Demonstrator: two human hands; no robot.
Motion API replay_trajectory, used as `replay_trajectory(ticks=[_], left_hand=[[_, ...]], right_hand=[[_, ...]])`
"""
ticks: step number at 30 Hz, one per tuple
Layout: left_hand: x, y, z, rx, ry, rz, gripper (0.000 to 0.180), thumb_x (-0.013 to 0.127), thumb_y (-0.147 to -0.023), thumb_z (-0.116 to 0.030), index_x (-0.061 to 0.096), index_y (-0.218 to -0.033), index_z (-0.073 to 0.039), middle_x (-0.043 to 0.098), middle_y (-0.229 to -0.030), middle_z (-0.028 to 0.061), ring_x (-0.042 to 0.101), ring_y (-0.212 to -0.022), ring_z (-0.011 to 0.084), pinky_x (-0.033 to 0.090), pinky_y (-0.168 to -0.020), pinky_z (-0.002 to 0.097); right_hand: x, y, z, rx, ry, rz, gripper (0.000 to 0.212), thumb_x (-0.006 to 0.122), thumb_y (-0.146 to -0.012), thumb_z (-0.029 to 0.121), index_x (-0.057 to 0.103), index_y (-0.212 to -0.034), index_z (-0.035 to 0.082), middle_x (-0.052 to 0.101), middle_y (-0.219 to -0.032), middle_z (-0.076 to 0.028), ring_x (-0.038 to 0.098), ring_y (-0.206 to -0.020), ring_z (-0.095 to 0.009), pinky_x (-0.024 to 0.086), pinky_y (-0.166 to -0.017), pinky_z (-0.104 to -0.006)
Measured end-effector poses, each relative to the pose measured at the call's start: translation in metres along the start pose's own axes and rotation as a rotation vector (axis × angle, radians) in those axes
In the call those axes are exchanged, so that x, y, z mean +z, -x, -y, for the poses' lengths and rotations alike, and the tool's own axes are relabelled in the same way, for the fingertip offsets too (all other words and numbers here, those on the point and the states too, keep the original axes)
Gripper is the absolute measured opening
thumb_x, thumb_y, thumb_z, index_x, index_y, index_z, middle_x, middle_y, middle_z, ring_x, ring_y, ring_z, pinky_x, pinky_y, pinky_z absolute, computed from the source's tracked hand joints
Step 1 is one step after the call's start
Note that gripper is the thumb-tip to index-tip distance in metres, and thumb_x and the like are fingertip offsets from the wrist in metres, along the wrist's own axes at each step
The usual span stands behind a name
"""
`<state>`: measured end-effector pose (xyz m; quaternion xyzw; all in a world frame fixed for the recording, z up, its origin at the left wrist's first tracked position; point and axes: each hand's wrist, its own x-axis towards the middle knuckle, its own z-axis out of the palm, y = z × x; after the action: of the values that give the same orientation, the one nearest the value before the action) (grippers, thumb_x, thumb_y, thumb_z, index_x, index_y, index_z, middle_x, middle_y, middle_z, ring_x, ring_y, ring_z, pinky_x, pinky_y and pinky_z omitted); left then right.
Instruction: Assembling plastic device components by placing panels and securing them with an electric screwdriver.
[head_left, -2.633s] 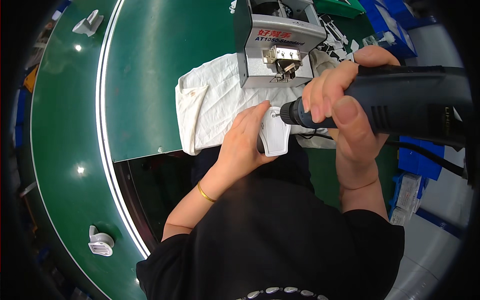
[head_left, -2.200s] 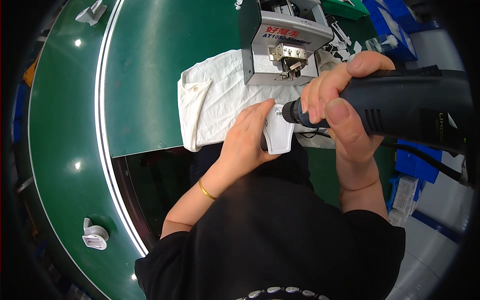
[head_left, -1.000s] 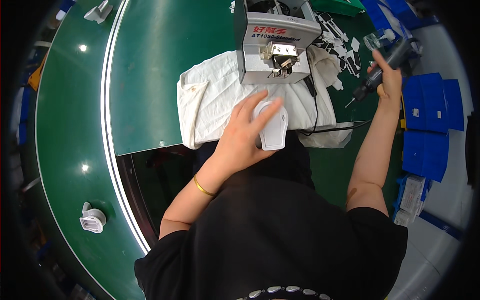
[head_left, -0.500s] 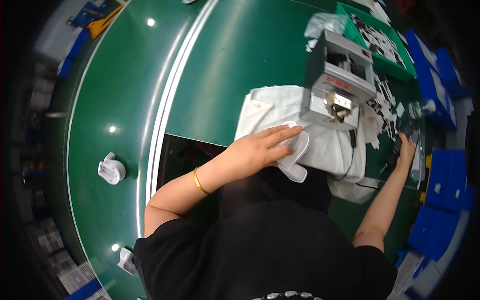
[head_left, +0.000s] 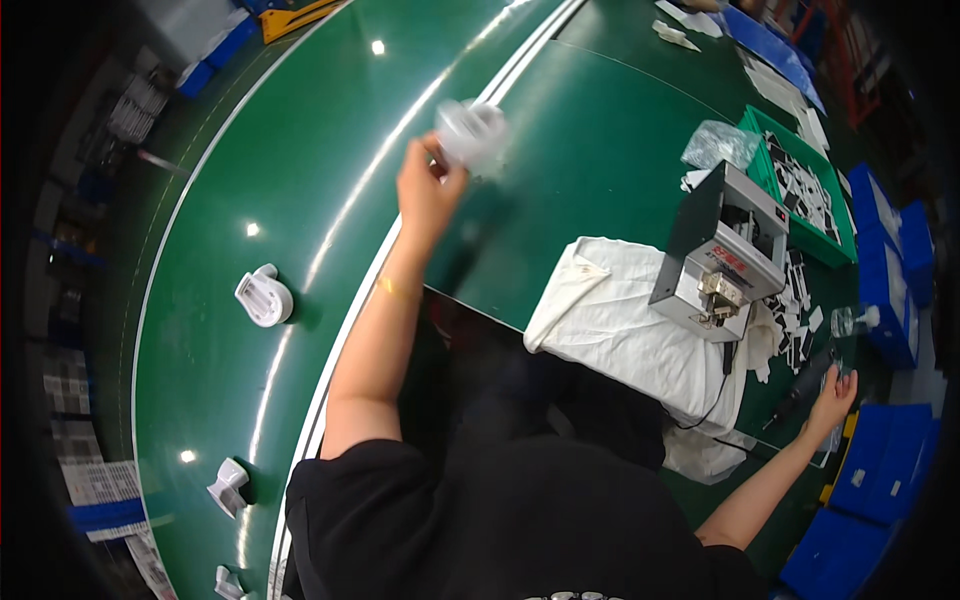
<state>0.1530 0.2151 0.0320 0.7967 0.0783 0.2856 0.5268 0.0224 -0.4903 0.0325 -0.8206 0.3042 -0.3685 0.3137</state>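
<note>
Out over the white rail between the belt and the table, my left hand [head_left: 430, 195] grips a white plastic housing [head_left: 470, 130], blurred by motion. At the right, my right hand [head_left: 832, 400] has its fingers apart beside a black electric screwdriver [head_left: 800, 395], which lies on the table. Whether those fingers touch the tool's end cannot be made out. A grey bench machine [head_left: 720, 260] with a metal fixture at its front stands on a white cloth [head_left: 600, 300]. Similar white housings [head_left: 265, 298] lie spaced along the green belt to the left.
Behind the machine stands a green crate [head_left: 845, 245] of black and white strips, beside a clear plastic bag [head_left: 720, 145]. Loose strips [head_left: 795, 310] lie right of the machine, near a clear bottle [head_left: 850, 320]. Blue bins [head_left: 880, 460] line the right side. A dark cable runs down the cloth.
My left hand has carried the white housing from the cloth's front edge to the rail, far left. My right hand has shifted off the screwdriver's body. The view has turned; belt housings appear moved.
</note>
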Motion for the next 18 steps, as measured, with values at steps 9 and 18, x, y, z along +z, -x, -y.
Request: replay_trajectory(ticks=[9, 18], left_hand=[[-0.054, -0.099, 0.11, -0.178, -0.733, -0.127, 0.064, 0.081, -0.075, -0.046, 0.067, -0.125, -0.007, 0.06, -0.135, 0.0174, 0.054, -0.126, 0.0376, 0.044, -0.106, 0.0456], [-0.29, 0.044, 0.04, -0.647, -0.733, -0.063, 0.044, 0.054, -0.09, -0.019, 0.065, -0.132, -0.011, 0.071, -0.113, 0.0182, 0.069, -0.1, 0.0245, 0.053, -0.088, 0.0338]], right_hand=[[0.019, 0.115, 0.161, -0.249, -0.464, 0.53, 0.04, 0.06, -0.099, 0.002, 0.052, -0.138, -0.002, 0.061, -0.127, -0.012, 0.058, -0.116, -0.017, 0.043, -0.101, -0.0282], [0.036, 0.178, 0.182, -0.253, -0.523, 0.847, 0.037, 0.063, -0.094, -0.002, 0.059, -0.131, -0.002, 0.067, -0.111, -0.008, 0.062, -0.101, -0.013, 0.048, -0.092, -0.0266]])
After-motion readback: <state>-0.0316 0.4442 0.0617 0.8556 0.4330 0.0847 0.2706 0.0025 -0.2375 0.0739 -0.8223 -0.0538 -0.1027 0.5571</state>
